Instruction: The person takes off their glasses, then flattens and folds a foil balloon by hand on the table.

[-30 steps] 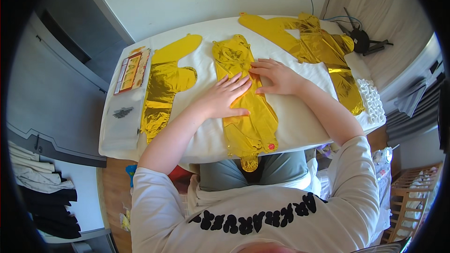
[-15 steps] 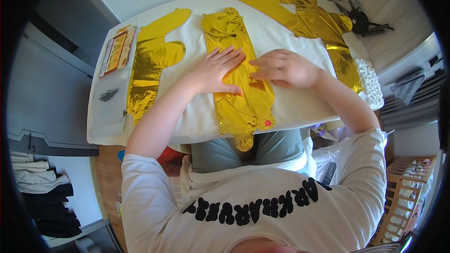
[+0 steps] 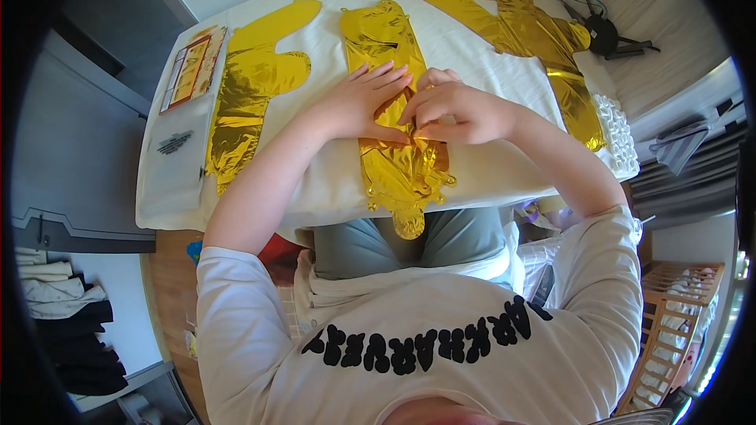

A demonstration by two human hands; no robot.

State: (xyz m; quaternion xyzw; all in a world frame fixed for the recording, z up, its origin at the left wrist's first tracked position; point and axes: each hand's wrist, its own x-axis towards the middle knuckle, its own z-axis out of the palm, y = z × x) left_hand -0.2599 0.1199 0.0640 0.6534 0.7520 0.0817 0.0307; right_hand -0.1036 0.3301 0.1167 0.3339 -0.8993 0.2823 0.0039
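Note:
A flat gold foil balloon (image 3: 398, 181) lies lengthwise in front of me, its rounded tab hanging over the near table edge. My left hand (image 3: 358, 102) rests on its middle, palm down with fingers spread. Beside it, my right hand (image 3: 465, 112) pinches the foil with bent fingers, and the balloon's right side is wrinkled and drawn inward there. Part of the foil is hidden under both hands. Another flat gold foil balloon (image 3: 244, 94) lies to the left. On the far right is a larger gold foil piece (image 3: 535, 27), partly creased.
A white cloth covers the table (image 3: 323, 169). At its left side lie a printed sheet (image 3: 189, 71) and a clear bag (image 3: 169, 173) with thin dark pieces. A black stand-like object (image 3: 605, 35) and white looped material (image 3: 618, 138) sit along the right edge.
My right hand has moved left toward my left hand and gathered the balloon's right side inward. The red spot near its lower right corner is no longer visible. My left hand stays flat.

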